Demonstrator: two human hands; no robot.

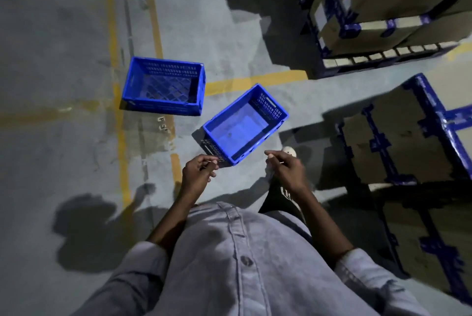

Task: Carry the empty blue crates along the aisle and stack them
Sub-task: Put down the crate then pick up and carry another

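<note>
Nearer empty blue slatted plastic crate (245, 124) just ahead, long axis slanting up-right, near corner touching loosely curled left hand (198, 174); right hand (287, 167) curled, empty, just beside.

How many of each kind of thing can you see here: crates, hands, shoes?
Blue crates: 2, a far crate and a near crate, both empty on the floor
Hands: 2, left hand and right hand, neither gripping a crate
Shoes: 1, the shoe
Total: 5
</note>
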